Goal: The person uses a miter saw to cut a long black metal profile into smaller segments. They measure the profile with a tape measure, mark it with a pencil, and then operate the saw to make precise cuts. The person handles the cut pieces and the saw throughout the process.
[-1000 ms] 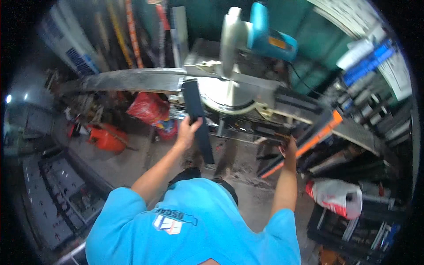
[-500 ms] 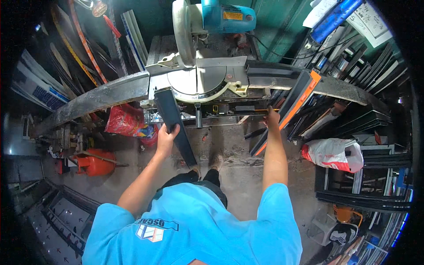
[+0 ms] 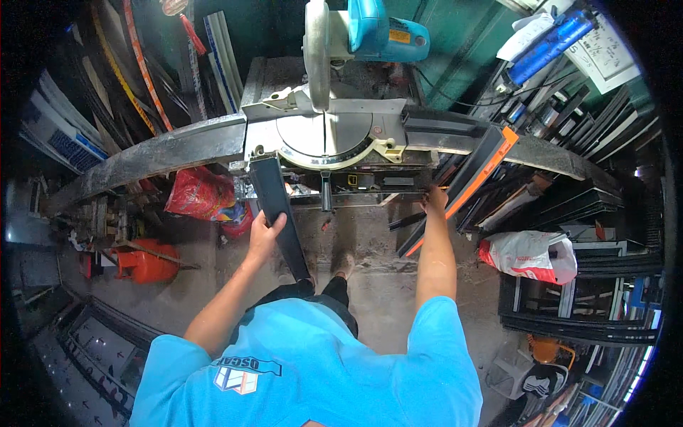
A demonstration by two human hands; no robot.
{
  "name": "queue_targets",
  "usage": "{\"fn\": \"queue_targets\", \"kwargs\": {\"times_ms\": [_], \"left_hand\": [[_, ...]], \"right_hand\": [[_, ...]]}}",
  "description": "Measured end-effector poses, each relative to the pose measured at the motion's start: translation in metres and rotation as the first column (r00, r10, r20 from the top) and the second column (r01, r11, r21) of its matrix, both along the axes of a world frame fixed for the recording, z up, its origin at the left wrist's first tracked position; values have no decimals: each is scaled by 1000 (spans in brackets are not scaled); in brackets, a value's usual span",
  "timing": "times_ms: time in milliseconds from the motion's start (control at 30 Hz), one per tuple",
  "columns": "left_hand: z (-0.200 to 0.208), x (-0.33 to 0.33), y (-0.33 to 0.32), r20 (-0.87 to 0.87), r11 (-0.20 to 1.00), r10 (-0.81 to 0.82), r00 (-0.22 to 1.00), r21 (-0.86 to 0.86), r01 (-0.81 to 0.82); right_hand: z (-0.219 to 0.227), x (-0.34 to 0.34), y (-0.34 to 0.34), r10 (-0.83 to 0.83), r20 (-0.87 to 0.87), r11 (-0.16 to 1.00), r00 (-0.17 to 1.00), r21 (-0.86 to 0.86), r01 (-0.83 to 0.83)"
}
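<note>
Stretched forward, the left hand (image 3: 264, 233) clasps a long, flat, black bar (image 3: 274, 193). The right hand (image 3: 435, 201) also extends forward, its grip too hidden to tell.

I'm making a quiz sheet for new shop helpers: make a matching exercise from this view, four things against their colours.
Things:
1. Long bar in the left hand
2. Saw motor
3. Plastic bag at right
4. Rounded container at left

Colours:
A. orange
B. white and red
C. black
D. blue

Pairs: 1-C, 2-D, 3-B, 4-A
</note>
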State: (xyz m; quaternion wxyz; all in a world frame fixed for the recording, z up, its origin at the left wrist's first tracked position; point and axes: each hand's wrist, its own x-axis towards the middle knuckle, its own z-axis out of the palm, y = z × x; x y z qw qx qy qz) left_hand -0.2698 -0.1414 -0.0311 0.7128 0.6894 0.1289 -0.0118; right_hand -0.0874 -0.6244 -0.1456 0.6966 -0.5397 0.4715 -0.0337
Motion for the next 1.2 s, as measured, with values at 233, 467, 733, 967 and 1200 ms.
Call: {"fn": "queue_targets", "kwargs": {"times_ms": [233,467,733,967,1200], "left_hand": [[11,8,-6,13,999,-24,1000,-26,25],[6,13,0,-17,998,-62,998,22,62],[5,14,-4,-7,999,-1,1000,-43,1],[1,34,-21,47,994,-111,993,23,110],[3,41,-19,164,995,-91,982,63,82]], "right_hand": [[11,8,1,-101,60,995,993,7,101],[-7,9,-24,30,7,1000,1000,9,-30],[-7,9,-15,-20,-187,981,982,184,55],[8,-36,-19,-164,409,949,898,-183,257],[248,-60,238,950,103,97,293,-995,37]]}}
